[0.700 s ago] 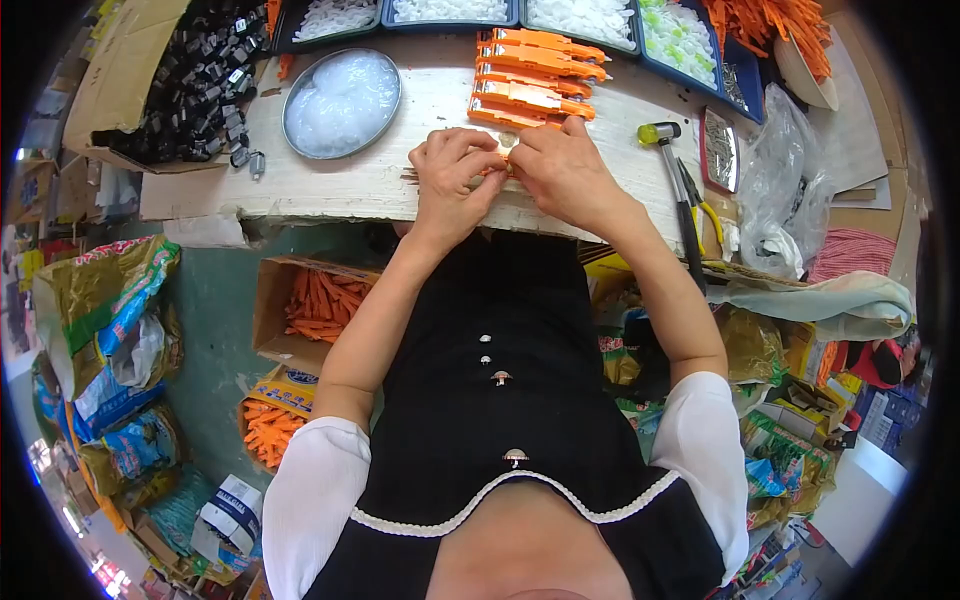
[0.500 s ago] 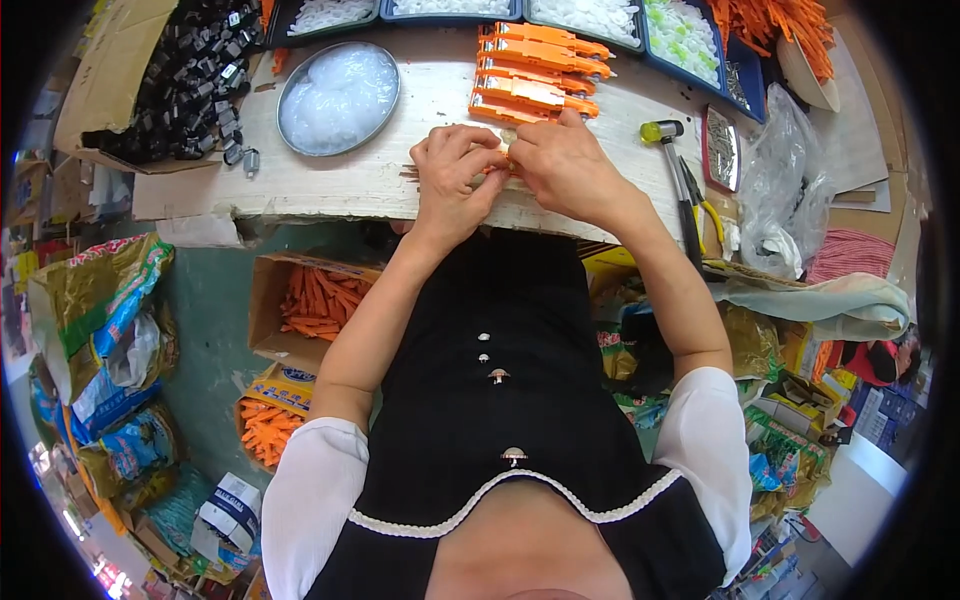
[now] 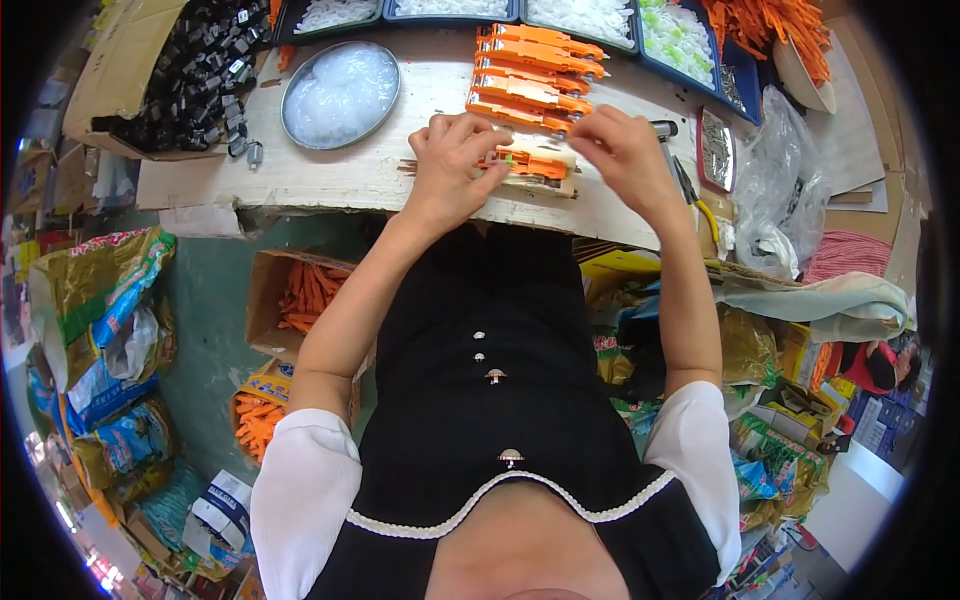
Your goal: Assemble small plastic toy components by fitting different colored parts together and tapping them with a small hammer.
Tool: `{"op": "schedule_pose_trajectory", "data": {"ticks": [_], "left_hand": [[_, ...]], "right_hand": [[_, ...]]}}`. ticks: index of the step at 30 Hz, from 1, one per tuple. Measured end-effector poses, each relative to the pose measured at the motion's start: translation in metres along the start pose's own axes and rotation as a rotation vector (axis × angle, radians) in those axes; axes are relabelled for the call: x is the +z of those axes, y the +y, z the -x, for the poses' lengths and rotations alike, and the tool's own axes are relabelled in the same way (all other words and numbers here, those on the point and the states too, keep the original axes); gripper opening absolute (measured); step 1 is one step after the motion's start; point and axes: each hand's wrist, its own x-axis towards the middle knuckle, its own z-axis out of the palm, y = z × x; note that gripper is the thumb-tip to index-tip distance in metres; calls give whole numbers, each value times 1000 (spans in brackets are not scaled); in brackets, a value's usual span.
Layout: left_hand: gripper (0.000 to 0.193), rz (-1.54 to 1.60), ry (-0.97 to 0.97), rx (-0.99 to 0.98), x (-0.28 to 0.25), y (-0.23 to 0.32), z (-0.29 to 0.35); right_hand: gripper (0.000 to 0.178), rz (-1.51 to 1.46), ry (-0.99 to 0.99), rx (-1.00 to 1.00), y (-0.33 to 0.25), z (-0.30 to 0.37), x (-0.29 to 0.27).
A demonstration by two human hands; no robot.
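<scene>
My left hand [image 3: 450,165] is curled at the table's front edge, its thumb and fingertips closed on the left end of an orange plastic part [image 3: 543,167]. The part lies on a pale block, and a bit of green shows by the fingertips. To its right and a little above the table, my right hand [image 3: 628,160] is closed in a pinch; whatever may be between the fingertips is too small to make out. Just beyond both hands lies a row of several similar orange parts [image 3: 530,85], side by side.
Left of the hands stand a round metal dish of whitish gel [image 3: 340,95] and a carton of black parts [image 3: 120,85]. Trays of white and green pieces [image 3: 675,45] line the back. At right lie a hammer [image 3: 664,130], yellow-handled pliers [image 3: 710,222] and a clear plastic bag [image 3: 790,190].
My right hand has left the orange part and moved right, uncovering the part on its block. My left hand stays at the part's left end.
</scene>
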Motion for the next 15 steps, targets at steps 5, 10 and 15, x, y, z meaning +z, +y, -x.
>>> {"op": "schedule_pose_trajectory", "data": {"ticks": [5,10,15], "left_hand": [[15,-80,-128,42,1,-5,-9],[7,-25,-154,-2,1,-7,-9],[10,19,-151,50,1,-6,-8]], "right_hand": [[8,12,48,189,28,39,-28],[10,75,207,367,50,79,-61],[15,556,501,613,119,152,-130]]}}
